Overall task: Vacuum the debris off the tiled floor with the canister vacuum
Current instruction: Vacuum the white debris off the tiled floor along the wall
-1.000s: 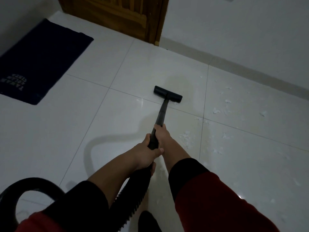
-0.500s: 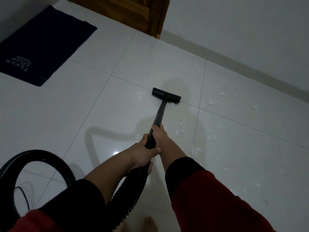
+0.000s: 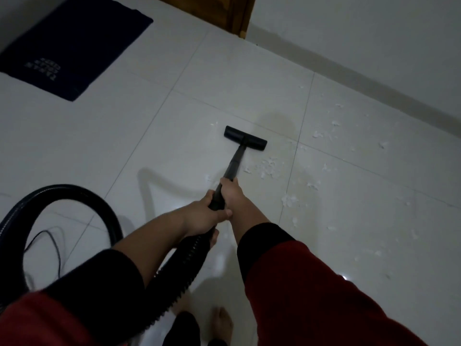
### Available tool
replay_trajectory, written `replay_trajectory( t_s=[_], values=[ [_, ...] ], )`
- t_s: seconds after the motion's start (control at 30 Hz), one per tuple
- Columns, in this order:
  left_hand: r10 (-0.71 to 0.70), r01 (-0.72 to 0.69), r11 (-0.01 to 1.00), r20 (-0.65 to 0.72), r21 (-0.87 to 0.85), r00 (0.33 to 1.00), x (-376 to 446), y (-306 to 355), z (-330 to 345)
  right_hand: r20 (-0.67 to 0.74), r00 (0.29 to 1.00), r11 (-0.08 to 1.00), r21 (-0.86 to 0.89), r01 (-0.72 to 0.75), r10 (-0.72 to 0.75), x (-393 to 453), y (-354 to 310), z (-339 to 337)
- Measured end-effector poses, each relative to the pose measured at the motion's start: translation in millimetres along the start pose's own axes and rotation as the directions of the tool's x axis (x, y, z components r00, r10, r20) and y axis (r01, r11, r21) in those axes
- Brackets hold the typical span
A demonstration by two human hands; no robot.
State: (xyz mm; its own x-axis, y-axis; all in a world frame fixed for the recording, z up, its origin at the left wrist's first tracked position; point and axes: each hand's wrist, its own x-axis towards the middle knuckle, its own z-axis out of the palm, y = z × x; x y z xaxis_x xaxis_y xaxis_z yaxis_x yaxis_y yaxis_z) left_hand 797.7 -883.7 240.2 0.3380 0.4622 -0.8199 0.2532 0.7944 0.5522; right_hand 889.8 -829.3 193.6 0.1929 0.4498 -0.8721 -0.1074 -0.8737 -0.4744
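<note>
Both hands grip the black vacuum wand (image 3: 234, 163). My right hand (image 3: 230, 189) holds it higher up the tube, and my left hand (image 3: 205, 216) wraps it just behind, where the ribbed hose (image 3: 184, 260) joins. The flat black floor nozzle (image 3: 245, 138) rests on the white tiled floor (image 3: 174, 151). White debris flakes (image 3: 268, 168) lie scattered just right of the wand, with more flakes (image 3: 289, 201) nearer me and others toward the wall. The canister itself is out of view.
The hose loops in an arc (image 3: 82, 198) at the left, with a thin cord (image 3: 56, 243) inside the loop. A dark blue mat (image 3: 72, 48) lies at the far left. A wooden door frame (image 3: 239, 16) and white wall (image 3: 361, 33) bound the far side. My bare feet (image 3: 220, 323) stand below.
The nozzle and both hands have come back toward me along the tile, and my view has tilted down. More of the hose loop, the cord and my feet now show.
</note>
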Motion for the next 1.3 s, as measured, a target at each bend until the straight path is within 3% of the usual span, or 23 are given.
replay_trajectory(
  t_s=[0.23,0.63,0.9,1.3],
  values=[
    [-0.059,0.059,0.998,-0.009,0.015,0.998,-56.5,-31.2,17.1,0.088,0.995,0.988,0.137,-0.067,0.055,-54.2,49.5,-1.7],
    [-0.110,0.110,0.994,-0.008,-0.026,0.994,-132.9,-93.8,39.7,0.152,0.979,0.989,0.034,-0.146,0.139,-130.2,115.2,-5.1],
    [-0.147,0.149,0.987,-0.040,0.060,0.988,-176.7,-101.4,25.7,0.133,0.973,0.979,0.051,-0.196,0.188,-163.5,135.4,18.9],
    [-0.182,0.184,0.983,-0.055,0.022,0.982,-209.7,-122.4,21.8,0.148,0.972,0.978,0.077,-0.196,0.183,-184.7,158.9,33.3]
  ],
)
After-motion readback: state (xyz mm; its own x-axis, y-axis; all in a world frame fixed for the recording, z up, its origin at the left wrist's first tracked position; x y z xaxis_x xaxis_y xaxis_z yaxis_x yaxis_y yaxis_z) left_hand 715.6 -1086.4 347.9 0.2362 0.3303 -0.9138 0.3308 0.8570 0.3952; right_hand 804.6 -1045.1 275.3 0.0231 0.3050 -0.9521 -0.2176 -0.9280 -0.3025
